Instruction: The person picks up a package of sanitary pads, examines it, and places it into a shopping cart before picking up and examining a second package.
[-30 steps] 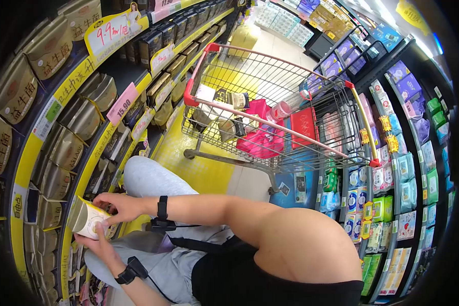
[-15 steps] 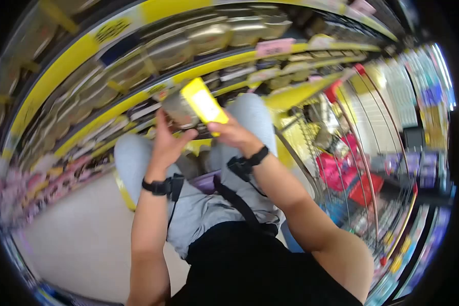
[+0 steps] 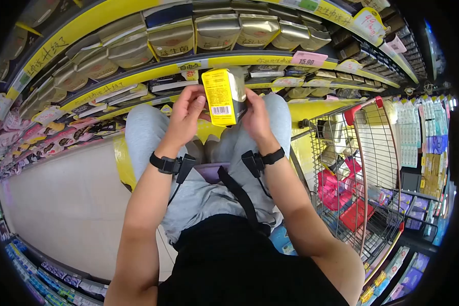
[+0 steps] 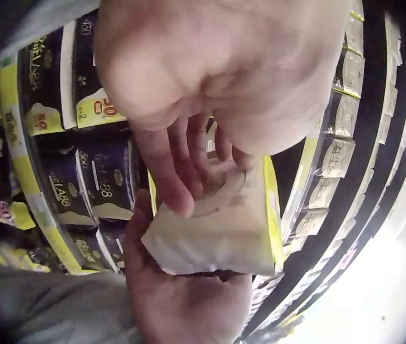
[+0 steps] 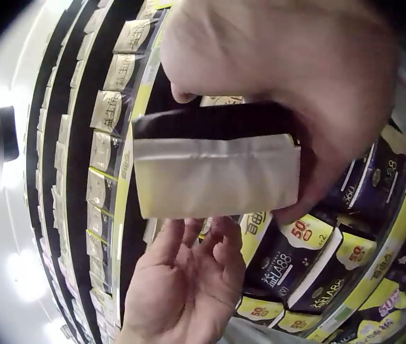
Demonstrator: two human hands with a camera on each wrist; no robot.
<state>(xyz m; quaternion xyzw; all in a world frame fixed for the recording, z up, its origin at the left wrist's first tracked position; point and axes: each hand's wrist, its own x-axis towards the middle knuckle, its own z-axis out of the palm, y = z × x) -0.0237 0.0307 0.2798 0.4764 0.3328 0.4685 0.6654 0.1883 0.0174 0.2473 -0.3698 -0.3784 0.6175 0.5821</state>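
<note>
In the head view a pack of sanitary pads (image 3: 219, 97) is held up before the lower shelves, its yellow barcode side facing me and a dark gold side at the right. My left hand (image 3: 186, 109) holds its left side, thumb up and fingers partly hidden behind it. At the opposite side my right hand (image 3: 257, 117) grips it. The left wrist view shows the fingers (image 4: 178, 175) of my left hand lying across the pale face of the pack (image 4: 214, 229). In the right wrist view my right hand (image 5: 282, 64) reaches round the pack (image 5: 217, 179).
Shelves with yellow edges (image 3: 132, 76) hold rows of gold packs (image 3: 217, 33), and a pink price tag (image 3: 310, 59) hangs there. At the right stands a metal shopping cart (image 3: 359, 104) with a pink bag (image 3: 334, 188) inside. My bent knees (image 3: 145, 127) are below the shelf edge.
The head view has swung round to face the shelf, and the cart has shifted to its right side. The pack has been turned from its white face to its yellow barcode side.
</note>
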